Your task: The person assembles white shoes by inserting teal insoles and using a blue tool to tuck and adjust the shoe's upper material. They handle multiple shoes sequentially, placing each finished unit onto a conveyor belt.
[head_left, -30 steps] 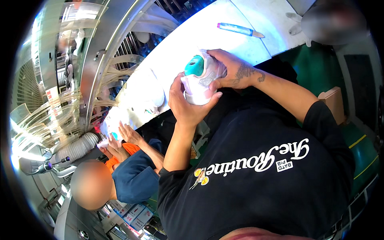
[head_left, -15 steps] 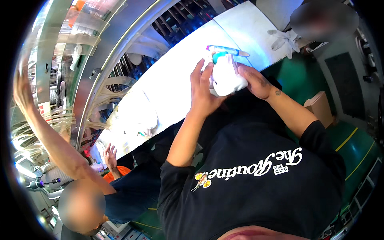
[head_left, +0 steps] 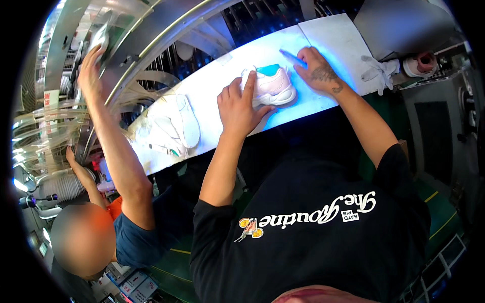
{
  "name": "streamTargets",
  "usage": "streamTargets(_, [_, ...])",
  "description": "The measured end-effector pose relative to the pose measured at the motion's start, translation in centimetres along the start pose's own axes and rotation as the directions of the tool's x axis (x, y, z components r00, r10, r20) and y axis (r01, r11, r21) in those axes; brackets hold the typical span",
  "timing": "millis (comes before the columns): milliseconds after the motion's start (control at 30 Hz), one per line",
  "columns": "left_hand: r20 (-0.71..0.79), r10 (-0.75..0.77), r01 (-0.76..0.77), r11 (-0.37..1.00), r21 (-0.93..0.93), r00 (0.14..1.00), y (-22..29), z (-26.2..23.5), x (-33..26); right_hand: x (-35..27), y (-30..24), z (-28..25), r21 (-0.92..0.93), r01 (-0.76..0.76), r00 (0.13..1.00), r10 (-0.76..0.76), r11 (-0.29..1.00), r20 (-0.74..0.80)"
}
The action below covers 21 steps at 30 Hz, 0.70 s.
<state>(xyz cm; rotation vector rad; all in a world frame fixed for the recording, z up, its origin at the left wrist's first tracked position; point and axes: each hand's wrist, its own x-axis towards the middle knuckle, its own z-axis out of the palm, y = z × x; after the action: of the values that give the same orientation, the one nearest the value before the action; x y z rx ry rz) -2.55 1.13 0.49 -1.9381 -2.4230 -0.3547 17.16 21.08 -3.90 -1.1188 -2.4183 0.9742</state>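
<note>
On the brightly lit white table (head_left: pixel 212 76), a white and pale pink sneaker (head_left: pixel 277 90) with a teal lining rests upright. My left hand (head_left: pixel 238 107) grips its left end, with the fingers over the upper and the thumb by the sole. Just right of the sneaker, my right hand (head_left: pixel 314 73) is closed on a slim, pen-shaped tool (head_left: pixel 293 58) that looks blue in the light. The tool points up and left, close to the tabletop. Part of it is hidden in my fingers.
More white shoe pieces (head_left: pixel 184 121) lie at the table's left part. A white glove (head_left: pixel 380 73) hangs over the right edge, near another shoe (head_left: pixel 420 65). At left, a co-worker's arm (head_left: pixel 118 146) reaches toward clear plastic strips along the machine.
The sneaker, held up in both hands before, now stands on the table under my left hand. My right hand has left it and picked up the pen-shaped tool from the tabletop.
</note>
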Motion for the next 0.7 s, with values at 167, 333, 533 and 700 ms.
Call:
streamTargets(167, [-0.058,-0.054,0.054,0.999,0.007,0.997,0.6,0.3,-1.0,-0.7,-6.3,-3.0,0.772,0.141,0.99,-0.086,0.62,-0.112])
streamTargets(333, [-0.148,0.007,0.0,0.999,0.044,0.989,1.2,1.0,-0.4,-0.5,-8.7,0.8,0.996,-0.004,0.997,0.078,-0.089,0.011])
streamTargets(533, [-0.248,0.039,-0.025,0.998,0.06,0.968,1.3,1.9,-1.0,-1.0,-8.7,3.1,0.986,0.116,0.954,0.289,-0.117,-0.078])
streamTargets(700, [-0.276,0.044,-0.021,0.996,0.087,0.96,1.4,2.1,-0.9,-1.5,-10.2,3.8,0.998,0.047,0.935,0.352,-0.03,-0.034])
